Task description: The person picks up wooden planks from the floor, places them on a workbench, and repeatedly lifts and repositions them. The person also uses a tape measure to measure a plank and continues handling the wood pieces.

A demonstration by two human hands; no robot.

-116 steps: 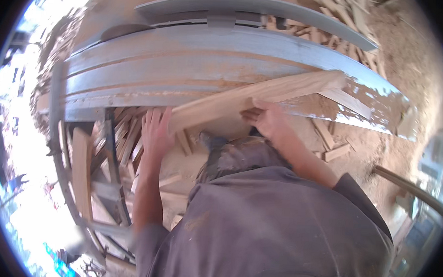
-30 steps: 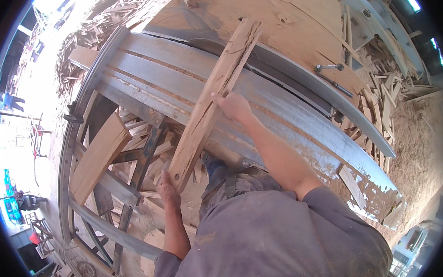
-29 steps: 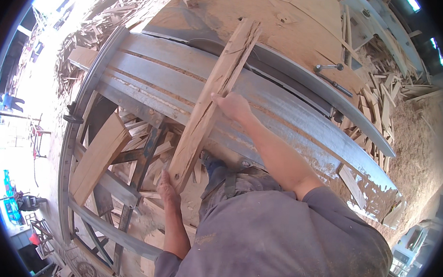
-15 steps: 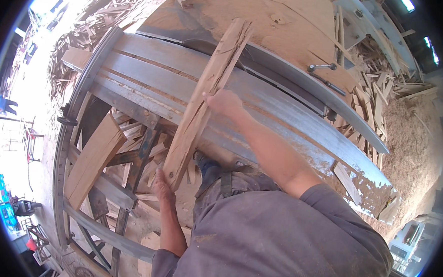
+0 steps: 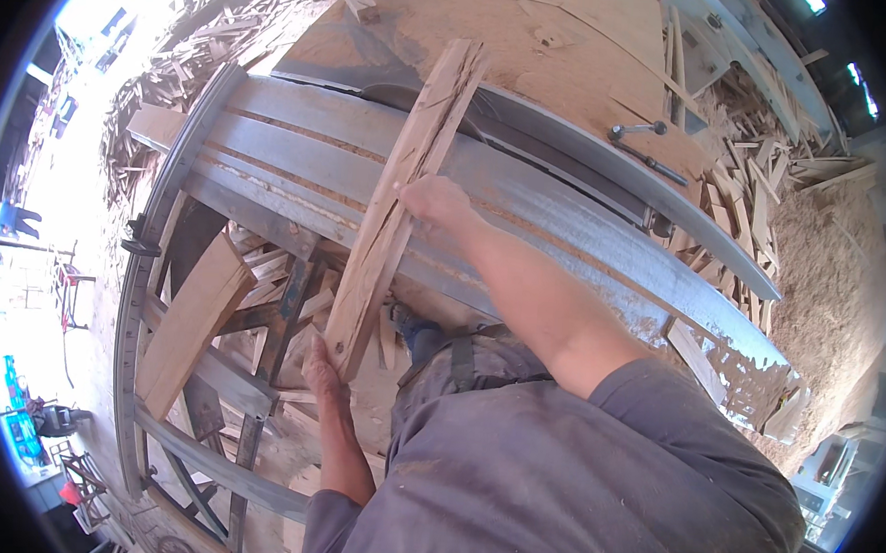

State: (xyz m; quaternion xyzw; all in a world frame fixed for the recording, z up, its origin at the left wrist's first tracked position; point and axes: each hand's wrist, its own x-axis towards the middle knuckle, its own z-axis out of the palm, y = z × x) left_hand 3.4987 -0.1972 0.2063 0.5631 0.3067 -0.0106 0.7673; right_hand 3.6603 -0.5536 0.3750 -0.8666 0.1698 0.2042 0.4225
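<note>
A long rough wooden board [image 5: 393,209] with a cracked, uneven right edge lies across the grey metal saw table [image 5: 310,141], its near end sticking out past the table toward me. My left hand [image 5: 326,369] grips that near end from the left and below, beside a knot. My right hand [image 5: 437,204] is closed against the board's right edge around mid-length, fingers curled and partly hidden. Beyond it, a dark round saw blade [image 5: 390,95] shows on the left of the board's far part, partly covered by the wood.
A long metal fence [image 5: 627,198] runs along the table's far side, with a handled clamp [image 5: 639,132] behind it. A thick wooden block [image 5: 195,329] rests on the frame at left. Scrap wood [image 5: 187,93] and sawdust [image 5: 823,286] lie around the machine.
The board's far end has shifted slightly left across the table, and my right hand has moved left with it. My left hand keeps hold of the near end.
</note>
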